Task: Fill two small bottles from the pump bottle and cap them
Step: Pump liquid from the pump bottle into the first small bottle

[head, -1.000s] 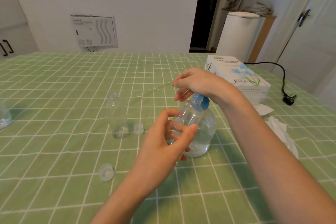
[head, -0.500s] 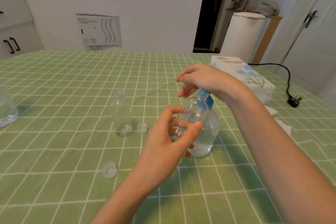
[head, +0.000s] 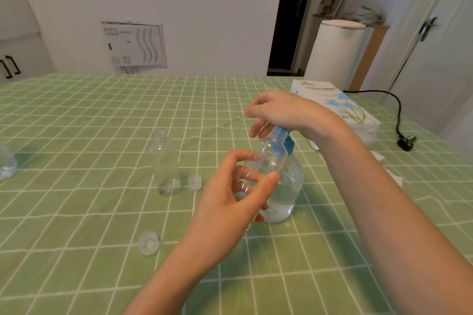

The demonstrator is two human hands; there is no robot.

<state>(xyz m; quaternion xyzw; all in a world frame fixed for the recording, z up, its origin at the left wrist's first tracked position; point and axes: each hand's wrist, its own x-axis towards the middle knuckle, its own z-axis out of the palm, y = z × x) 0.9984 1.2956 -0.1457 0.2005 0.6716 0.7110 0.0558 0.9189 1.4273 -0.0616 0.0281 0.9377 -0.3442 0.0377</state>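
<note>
The small bottle [head: 270, 158] is held above the table in front of the pump bottle [head: 290, 186], long axis tilted, mouth up and leaning away to the right, neck meeting the blue pump head [head: 288, 144]; the left hand [head: 230, 199] grips its body, thumb and fingers curled round it; the fill level cannot be made out through the clear wall; the right hand [head: 284, 110] lies over the pump head, fingers loosely bent and apart, the contact hidden under the palm; the pump bottle stands upright on the green checked tablecloth [head: 102, 110]; a second small bottle [head: 165, 163] stands upright to the left, mouth uncapped, with a cap [head: 194, 182] just beside its base; a second cap [head: 149, 243] lies nearer the viewer; behind the right wrist, a tissue box [head: 343, 110] reads "TISSUE PAPER"; a black power cord [head: 398, 115] ends in a plug beside it; a clear container [head: 6, 163] is cut off at the left edge.
</note>
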